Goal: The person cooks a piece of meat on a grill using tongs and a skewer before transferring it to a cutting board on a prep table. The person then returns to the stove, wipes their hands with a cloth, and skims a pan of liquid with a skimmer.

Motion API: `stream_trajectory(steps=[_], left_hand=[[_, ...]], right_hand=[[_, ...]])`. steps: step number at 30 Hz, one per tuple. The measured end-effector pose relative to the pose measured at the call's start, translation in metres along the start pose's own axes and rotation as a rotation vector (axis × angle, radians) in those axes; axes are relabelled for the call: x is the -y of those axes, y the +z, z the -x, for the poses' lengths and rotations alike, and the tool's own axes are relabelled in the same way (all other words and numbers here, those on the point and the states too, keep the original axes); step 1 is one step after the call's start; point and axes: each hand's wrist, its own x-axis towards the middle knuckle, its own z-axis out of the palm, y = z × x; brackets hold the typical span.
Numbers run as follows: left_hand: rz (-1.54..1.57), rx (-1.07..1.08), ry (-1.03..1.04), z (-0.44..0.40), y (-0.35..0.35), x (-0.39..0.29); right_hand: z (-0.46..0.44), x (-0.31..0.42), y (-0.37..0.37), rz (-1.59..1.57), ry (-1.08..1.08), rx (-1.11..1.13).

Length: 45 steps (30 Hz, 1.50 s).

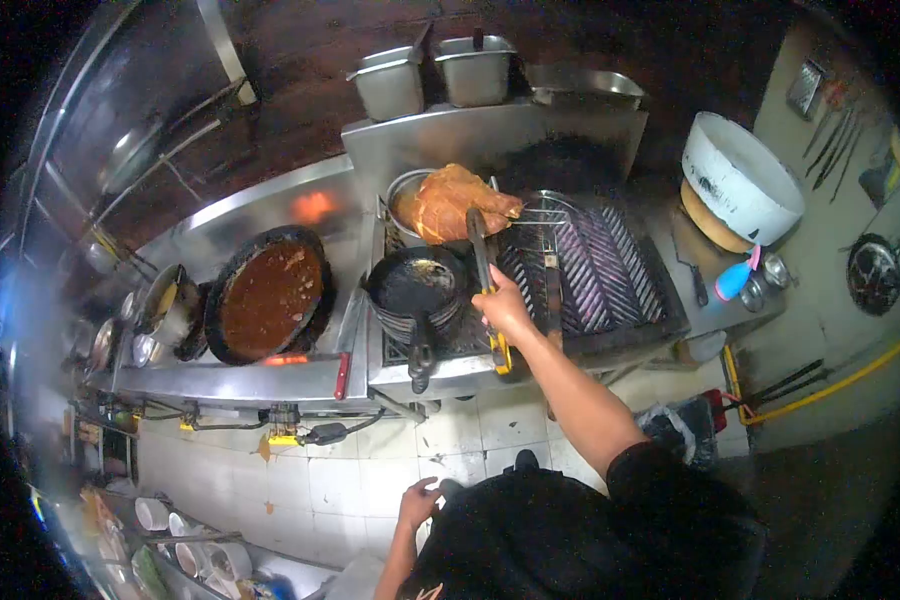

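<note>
My right hand [503, 305] is closed around black-and-yellow tongs [480, 245], reaching over the stove. The tips of the tongs are against a large piece of orange-brown meat [457, 203], which rests on a round metal pot [404, 200] at the back of the grill. Just left of the tongs is a stack of small black cast-iron skillets [417, 285], their handles toward me. Down beside my body hangs my left hand [417, 503], its fingers loosely bent and apart, with nothing visible in it.
A wide pan of brown sauce [270, 300] stands on the left burner, flames beside it. Right of the meat is a grill grate [610, 265]. A red-handled knife [342, 376] lies at the front edge. A large white pot [740, 180] and a blue bottle [733, 281] stand on the right.
</note>
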Motion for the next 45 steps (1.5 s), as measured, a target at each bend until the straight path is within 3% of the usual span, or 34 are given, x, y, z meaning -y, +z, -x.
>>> stream_trajectory(steps=[4,8,11,14,16,17,19,21,23,25,28,30,32,34,37,40,43,45], left_hand=[[0.063,0.006,-0.03,-0.011,-0.006,0.038],[0.025,0.026,-0.016,-0.011,-0.021,0.044],[0.063,-0.008,0.003,-0.022,-0.025,0.065],[0.069,0.053,-0.033,-0.025,-0.027,0.058],[0.085,0.129,0.011,-0.03,-0.023,0.018],[0.111,0.18,0.052,-0.036,-0.017,-0.003],[-0.087,0.201,0.263,-0.055,0.006,-0.045],[-0.257,0.206,0.397,-0.067,0.036,-0.102],[-0.342,0.398,0.355,-0.066,0.066,-0.17],[-0.16,0.254,0.528,-0.074,0.116,-0.189],[-0.076,0.269,0.322,-0.123,0.196,-0.181],[0.08,0.337,0.153,-0.156,0.243,-0.168],[0.021,0.204,0.293,-0.153,0.251,-0.167],[0.032,0.034,0.474,-0.134,0.238,-0.188],[0.063,-0.057,0.558,-0.109,0.196,-0.21],[0.135,0.085,0.384,-0.05,0.14,-0.227],[0.451,0.312,0.299,-0.032,0.114,-0.209],[0.492,0.406,0.274,-0.021,0.096,-0.204]], right_hand=[[-0.007,-0.003,0.004,0.191,-0.126,-0.053],[0.012,-0.023,-0.021,0.162,0.109,-0.021],[-0.002,-0.092,-0.037,0.42,-0.251,-0.099],[0.024,-0.071,-0.035,0.281,-0.052,-0.045],[0.059,-0.056,-0.035,0.183,0.023,0.008],[0.074,-0.063,-0.043,0.196,0.163,0.068],[0.106,-0.076,-0.053,0.421,0.163,0.07],[0.13,-0.088,-0.07,0.171,0.225,0.096],[0.148,-0.083,-0.08,-0.035,0.188,0.067],[0.173,-0.057,-0.082,-0.198,0.055,-0.022],[0.203,-0.087,-0.111,0.498,-0.068,-0.143],[0.206,-0.088,-0.119,0.412,-0.011,-0.094],[0.202,-0.078,-0.118,0.287,0.052,-0.054],[0.18,-0.053,-0.114,0.219,0.105,0.002],[0.127,-0.058,-0.111,0.293,-0.041,0.033],[0.087,-0.032,-0.088,0.276,0.013,0.062],[0.056,-0.014,-0.062,0.21,0.141,0.037],[0.043,-0.008,-0.046,0.169,0.181,0.028]])
